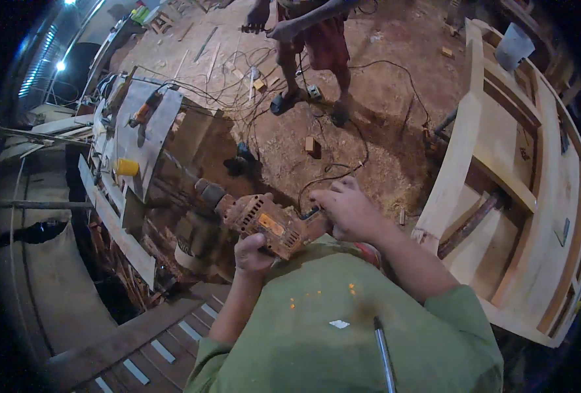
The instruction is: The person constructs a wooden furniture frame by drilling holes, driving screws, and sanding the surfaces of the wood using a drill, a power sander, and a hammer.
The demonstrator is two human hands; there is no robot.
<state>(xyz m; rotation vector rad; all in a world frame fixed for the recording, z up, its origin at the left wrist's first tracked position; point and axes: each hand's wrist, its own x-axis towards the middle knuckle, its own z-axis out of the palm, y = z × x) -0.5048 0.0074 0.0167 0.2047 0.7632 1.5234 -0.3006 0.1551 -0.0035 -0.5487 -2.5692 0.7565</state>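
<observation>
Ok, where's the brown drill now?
In the head view, the drill is just left of centre, left hand on its body, right hand on its rear handle.

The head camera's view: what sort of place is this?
Probably a woodworking shop: there's a dusty orange-brown power drill, a large pale wooden frame on the right, and a small wooden block on the littered brown floor.

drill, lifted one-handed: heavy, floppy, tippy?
The drill is probably heavy: it looks bulky, and the left hand and right hand both hold it. Likely stiff, given its hard-looking casing. It may tip nose-down, since the chuck and bit jut well ahead of the handle.
</observation>
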